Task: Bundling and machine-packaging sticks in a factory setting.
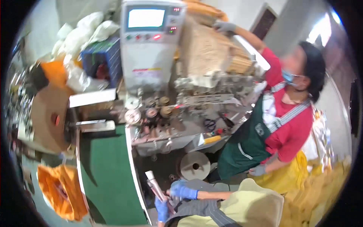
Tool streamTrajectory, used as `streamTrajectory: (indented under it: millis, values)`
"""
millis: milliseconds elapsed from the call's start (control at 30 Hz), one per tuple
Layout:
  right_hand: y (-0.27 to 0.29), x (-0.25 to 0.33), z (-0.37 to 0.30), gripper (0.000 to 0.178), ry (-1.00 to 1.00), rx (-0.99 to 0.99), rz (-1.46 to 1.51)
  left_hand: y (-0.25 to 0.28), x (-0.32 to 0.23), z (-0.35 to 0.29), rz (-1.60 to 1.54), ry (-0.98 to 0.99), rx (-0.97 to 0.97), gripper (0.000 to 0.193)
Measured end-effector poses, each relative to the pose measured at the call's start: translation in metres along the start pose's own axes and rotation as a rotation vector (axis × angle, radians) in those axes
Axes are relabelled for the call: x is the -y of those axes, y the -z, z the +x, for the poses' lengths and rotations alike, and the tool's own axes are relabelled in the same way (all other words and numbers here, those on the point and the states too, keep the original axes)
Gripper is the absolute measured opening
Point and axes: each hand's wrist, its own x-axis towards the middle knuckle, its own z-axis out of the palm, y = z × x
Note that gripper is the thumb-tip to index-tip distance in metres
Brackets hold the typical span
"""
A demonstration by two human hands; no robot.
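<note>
My left hand (162, 210), in a blue glove, is closed around the lower part of a narrow bundle of pale pink-and-white strips (155, 186). The bundle tilts up to the left, beside the green conveyor belt (107, 170). My right hand (182, 190), also gloved in blue, has its fingers curled with the tips at the bundle's right side. Blur hides whether those fingers pinch it. Both hands are low in front of me, near a pale apron (245, 204).
Ahead stands a machine with a lit screen (146, 18) and rollers (151, 112). A large white reel (195, 166) sits below it. At right, a co-worker in a green apron (245, 151) touches a brown stack (208, 49). An orange sack (62, 193) stands left of the belt.
</note>
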Motion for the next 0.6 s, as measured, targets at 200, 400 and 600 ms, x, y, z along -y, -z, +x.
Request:
streamTrajectory:
  millis: [200, 400, 600]
  values:
    - [0.091, 0.059, -0.060, 0.012, 0.545, -0.538, 0.180, -0.078, -0.083, 0.011, 0.245, 0.424, 0.440, 0.033]
    - [0.172, 0.093, -0.075, 0.010, 0.805, -0.261, 0.534, -0.119, -0.180, 0.062, 0.352, 0.575, 0.314, 0.013]
    - [0.213, 0.147, -0.049, 0.012, 1.416, -0.670, -0.437, -0.145, -0.222, 0.082, 0.659, 0.630, 0.252, 0.017]
